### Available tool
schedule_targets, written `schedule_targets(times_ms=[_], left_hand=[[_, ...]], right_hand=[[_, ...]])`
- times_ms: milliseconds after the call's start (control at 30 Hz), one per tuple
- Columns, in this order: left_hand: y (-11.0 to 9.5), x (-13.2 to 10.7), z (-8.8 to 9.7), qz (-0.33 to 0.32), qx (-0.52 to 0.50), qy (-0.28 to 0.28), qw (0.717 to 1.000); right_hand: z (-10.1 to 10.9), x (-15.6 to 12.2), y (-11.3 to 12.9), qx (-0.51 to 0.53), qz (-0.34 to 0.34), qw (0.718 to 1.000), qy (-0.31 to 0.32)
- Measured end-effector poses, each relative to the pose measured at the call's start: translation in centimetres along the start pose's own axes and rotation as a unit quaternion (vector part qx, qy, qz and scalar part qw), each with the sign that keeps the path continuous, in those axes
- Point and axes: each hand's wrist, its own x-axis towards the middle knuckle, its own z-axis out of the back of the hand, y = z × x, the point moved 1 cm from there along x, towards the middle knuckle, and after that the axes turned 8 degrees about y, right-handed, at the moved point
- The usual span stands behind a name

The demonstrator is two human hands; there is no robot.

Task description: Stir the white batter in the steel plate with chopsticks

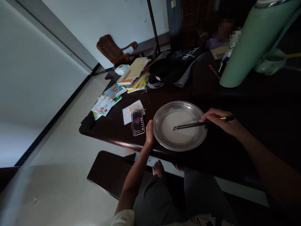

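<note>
A round stainless-steel bowl [159, 138] stands near the edge of the dark table, with a pale, milky mixture [180, 125] in its bottom. At its left side my left hand [150, 131] grips the rim, its fingers partly hidden against the outer wall. My right hand [219, 118], over the opposite rim, is closed around a pair of black chopsticks [191, 125] with gold bands near the top. Their tips dip into the mixture near the middle of the bowl. Left of my left hand lies a smartphone [138, 124] with its screen lit.
Beyond the phone is a white sheet [128, 114] with small sticks on it. Books and papers [135, 75] pile up behind, beside a black bag [166, 67]. A tall green flask [249, 47] and a green cup [270, 62] stand at right. A bench [105, 171] is below; another person [213, 42] is across.
</note>
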Motion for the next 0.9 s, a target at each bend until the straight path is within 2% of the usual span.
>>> schedule_targets(times_ms=[67,167,200,267,367,533,700,833,900], left_hand=[[0.13,0.1,0.03,0.001,0.007,-0.007,1.0],[0.3,0.21,0.11,0.001,0.008,-0.004,1.0],[0.34,0.22,0.12,0.0,0.006,-0.001,1.0],[0.41,0.21,0.12,-0.005,-0.001,0.004,1.0],[0.5,0.17,0.12,-0.009,-0.007,0.004,1.0],[0.48,0.14,0.2,-0.003,-0.005,0.007,1.0],[0.43,0.2,0.04,-0.001,-0.004,-0.005,1.0],[0.47,0.21,0.14,-0.002,-0.003,-0.001,1.0],[0.47,0.18,0.23,-0.003,-0.002,0.003,1.0]], right_hand=[[0.15,0.1,-0.17,-0.019,0.007,0.999,-0.029],[0.69,0.07,-0.53,0.006,-0.002,0.995,-0.098],[0.73,0.04,-0.59,0.021,-0.005,0.995,-0.098],[0.53,0.03,-0.56,0.029,-0.005,0.998,-0.056],[0.17,0.1,-0.32,-0.003,0.008,1.0,-0.003],[0.53,0.01,-0.42,0.029,-0.001,0.996,-0.088],[0.11,0.06,-0.29,-0.001,0.012,1.0,-0.008],[0.49,0.06,-0.21,0.01,-0.001,0.996,-0.084],[0.41,0.02,-0.16,0.034,-0.01,0.995,-0.088]])
